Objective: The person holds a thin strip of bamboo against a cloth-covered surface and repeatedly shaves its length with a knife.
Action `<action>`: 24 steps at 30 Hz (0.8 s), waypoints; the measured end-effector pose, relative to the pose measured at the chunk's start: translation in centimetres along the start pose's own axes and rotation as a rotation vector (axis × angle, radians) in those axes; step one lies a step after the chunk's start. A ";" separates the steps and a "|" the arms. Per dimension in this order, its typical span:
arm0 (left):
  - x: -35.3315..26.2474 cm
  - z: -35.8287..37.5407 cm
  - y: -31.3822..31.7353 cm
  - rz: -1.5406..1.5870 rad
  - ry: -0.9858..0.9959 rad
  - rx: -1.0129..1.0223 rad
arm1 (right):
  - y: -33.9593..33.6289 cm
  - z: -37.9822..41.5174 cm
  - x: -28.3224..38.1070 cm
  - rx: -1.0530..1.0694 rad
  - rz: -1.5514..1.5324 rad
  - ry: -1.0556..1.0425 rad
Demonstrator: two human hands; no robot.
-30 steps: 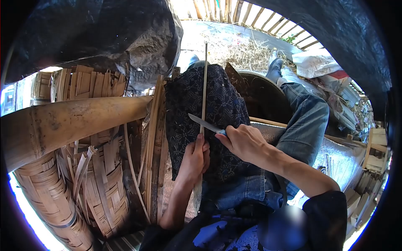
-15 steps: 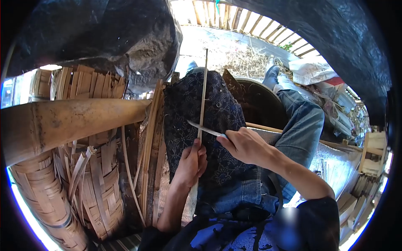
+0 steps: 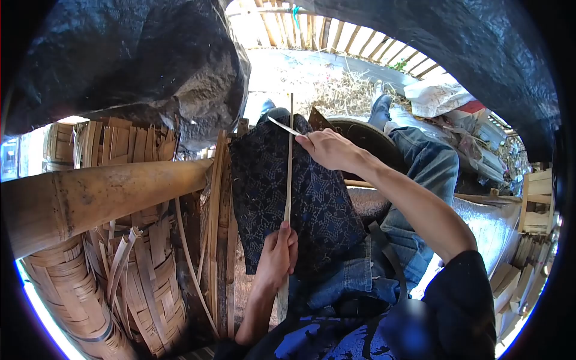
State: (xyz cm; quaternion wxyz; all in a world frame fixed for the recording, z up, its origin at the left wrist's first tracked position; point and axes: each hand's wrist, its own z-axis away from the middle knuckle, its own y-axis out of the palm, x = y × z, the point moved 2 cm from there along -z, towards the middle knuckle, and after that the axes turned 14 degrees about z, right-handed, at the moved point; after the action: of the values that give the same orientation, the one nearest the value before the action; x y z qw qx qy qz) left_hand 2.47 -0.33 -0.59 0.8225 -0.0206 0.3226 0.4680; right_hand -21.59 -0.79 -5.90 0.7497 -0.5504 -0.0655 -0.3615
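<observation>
My left hand (image 3: 277, 255) is closed around a long, thin bamboo strip (image 3: 288, 186), its lower end coming out below my fist toward my body. The strip points away from me over a dark blue patterned cloth (image 3: 324, 207) spread across my lap. In my right hand (image 3: 332, 150) is a knife (image 3: 284, 126), fingers wrapped round its handle. The blade crosses the strip near the far end, its tip pointing left. Most of the handle is hidden by my fingers.
A thick bamboo pole (image 3: 114, 189) juts in from the left above woven bamboo rolls (image 3: 66, 288). Upright bamboo pieces (image 3: 219, 240) stand beside my left arm. Dark plastic sheeting (image 3: 162, 54) hangs overhead. Dry shavings (image 3: 348, 90) lie ahead, and a white sack (image 3: 438, 98) sits at right.
My right hand and the knife have moved away from me along the strip, toward its far end. My left hand and the strip have shifted a little toward my body.
</observation>
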 end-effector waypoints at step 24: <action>0.4 1.6 -0.9 0.990 -0.375 0.295 | 2.3 5.1 2.8 -0.144 0.023 -0.143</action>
State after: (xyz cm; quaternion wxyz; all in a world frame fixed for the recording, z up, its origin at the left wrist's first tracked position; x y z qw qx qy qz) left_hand 4.18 0.01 0.17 0.5417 0.3331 0.2038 0.7444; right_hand -16.63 2.61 -4.35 0.7059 -0.6278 -0.0864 -0.3166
